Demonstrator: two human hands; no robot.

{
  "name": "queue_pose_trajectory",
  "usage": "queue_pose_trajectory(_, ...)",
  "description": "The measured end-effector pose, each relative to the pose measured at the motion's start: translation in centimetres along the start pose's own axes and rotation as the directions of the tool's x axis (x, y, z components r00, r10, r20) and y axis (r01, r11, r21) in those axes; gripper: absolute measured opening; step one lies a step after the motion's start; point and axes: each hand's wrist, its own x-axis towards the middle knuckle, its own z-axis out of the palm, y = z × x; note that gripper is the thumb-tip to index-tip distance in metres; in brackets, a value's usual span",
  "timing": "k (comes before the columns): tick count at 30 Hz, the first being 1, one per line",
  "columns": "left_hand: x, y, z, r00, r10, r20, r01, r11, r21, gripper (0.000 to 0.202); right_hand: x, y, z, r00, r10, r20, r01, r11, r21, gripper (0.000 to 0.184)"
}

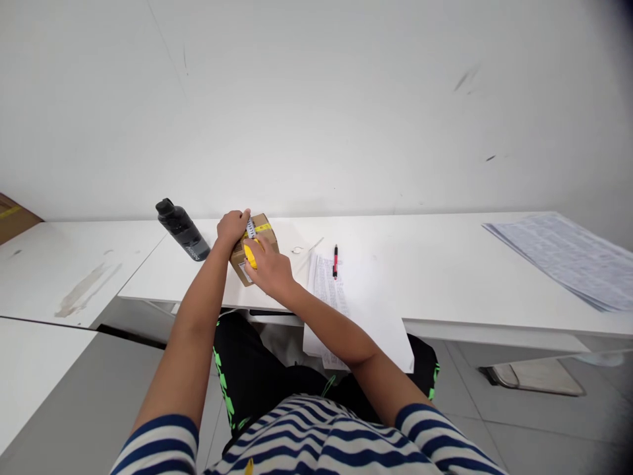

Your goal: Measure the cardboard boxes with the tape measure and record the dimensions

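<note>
A small brown cardboard box (267, 239) with yellow tape stands on the white table (420, 264). My left hand (231, 226) is closed over the box's far left corner and pinches the end of a measuring tape blade (250, 229) against it. My right hand (270, 268) is closed on a yellow tape measure (250, 253) at the box's near side. The blade runs across the top of the box between my hands.
A dark water bottle (182, 230) leans left of the box. A red and black pen (335, 259) lies right of it, beside a printed sheet (330, 290) hanging over the table edge. A stack of papers (568, 257) lies at far right. Another white table (74, 270) adjoins on the left.
</note>
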Motion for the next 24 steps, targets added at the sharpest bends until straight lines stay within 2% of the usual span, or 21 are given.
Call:
queue_pose_trajectory(6,-0.3,0.2,-0.2,1.0,0.009,-0.008,-0.009,1.0,0.005,0.056,-0.3,0.0,0.2,0.999,-0.018,-0.029,0.018,1.0,0.017,0.053)
queue_pose_trajectory(14,-0.3,0.2,-0.3,1.0,0.008,-0.021,-0.009,0.999,-0.041,0.059,-0.5,-0.3,-0.1,1.0,-0.023,-0.002,0.022,0.999,-0.042,0.053)
queue_pose_trajectory(19,-0.5,-0.7,0.0,0.995,-0.022,-0.094,-0.001,0.971,-0.239,0.073,-0.7,0.6,-0.1,0.997,-0.042,-0.058,0.045,0.997,0.066,0.052)
queue_pose_trajectory(21,-0.4,-1.7,-0.1,0.993,-0.023,-0.113,-0.018,0.939,-0.344,0.076,-0.4,1.8,-0.6,0.989,-0.047,-0.14,0.069,0.985,0.157,0.051)
queue_pose_trajectory(24,-0.1,-4.3,-0.6,0.991,0.001,-0.136,-0.073,0.85,-0.521,0.081,0.9,4.3,-1.7,0.965,0.01,-0.263,0.085,0.933,0.349,0.052)
